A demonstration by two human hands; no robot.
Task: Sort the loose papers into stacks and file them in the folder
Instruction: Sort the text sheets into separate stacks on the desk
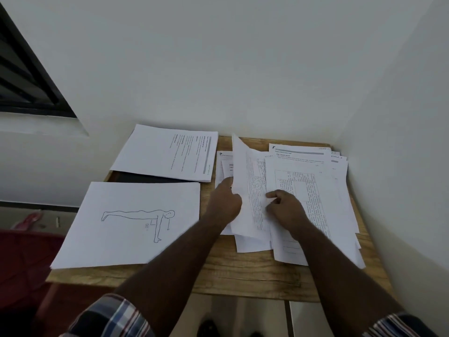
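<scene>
Two sorted stacks are found laid out on the table [243, 276] to the left of the fingers: a stack topped by a figure drawing [131, 222] and a text-page stack [167, 154], the latter resting on what is judged to be the dark folder [136, 177]. The loose papers [313, 198] remain unsorted beneath the fingers, and nothing is seen filed. A sheet [243, 181] is lifted on edge by the left hand [224, 203], its fingers hidden behind it; the right hand [286, 207] rests on the pile, fingers curled, seemingly pinching a page.
</scene>
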